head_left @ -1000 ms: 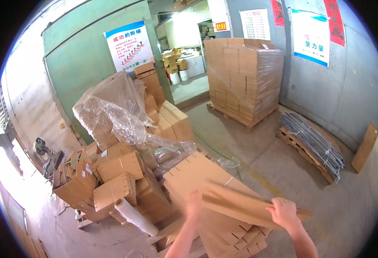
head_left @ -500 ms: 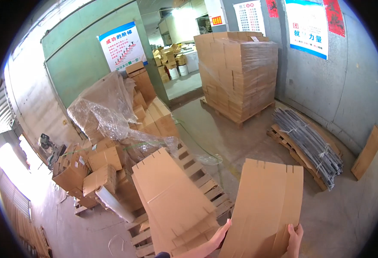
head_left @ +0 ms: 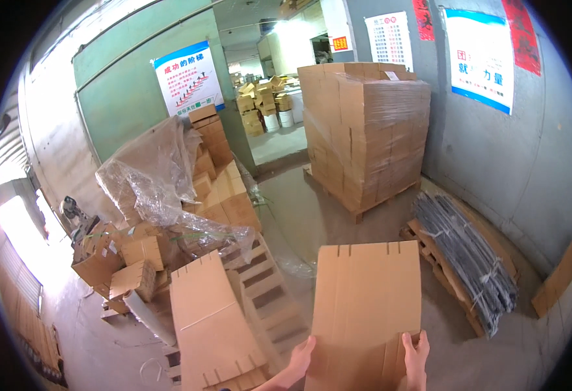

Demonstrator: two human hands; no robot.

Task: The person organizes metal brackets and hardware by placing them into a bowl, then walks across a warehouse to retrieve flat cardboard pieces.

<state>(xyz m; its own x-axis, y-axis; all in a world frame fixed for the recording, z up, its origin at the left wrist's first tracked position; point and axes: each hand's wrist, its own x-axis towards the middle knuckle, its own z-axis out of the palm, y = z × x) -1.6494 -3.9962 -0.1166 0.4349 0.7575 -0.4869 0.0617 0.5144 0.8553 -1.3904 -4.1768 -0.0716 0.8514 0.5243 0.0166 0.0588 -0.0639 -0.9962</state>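
Observation:
A flat sheet of brown cardboard (head_left: 365,306), with short slots cut along its top edge, stands up in front of me. My left hand (head_left: 301,357) grips its left edge, and my right hand (head_left: 415,353) holds the right edge with the thumb on the face. The fingers behind the sheet are partly hidden. To the left lies a stack of slotted flat cardboard (head_left: 214,319), crossed by a pale strap, on a wooden pallet (head_left: 269,287).
Cardboard boxes (head_left: 224,195) under clear plastic film (head_left: 152,169) are heaped at the left. A film roll (head_left: 148,318) leans beside them. Ahead stands a wrapped pallet load of boxes (head_left: 364,130). Bundled grey strips (head_left: 465,254) lie on a pallet at the right.
Both hands have moved left with the cardboard sheet, which now stands more upright and faces me squarely. The view has shifted, so the stack sits further left.

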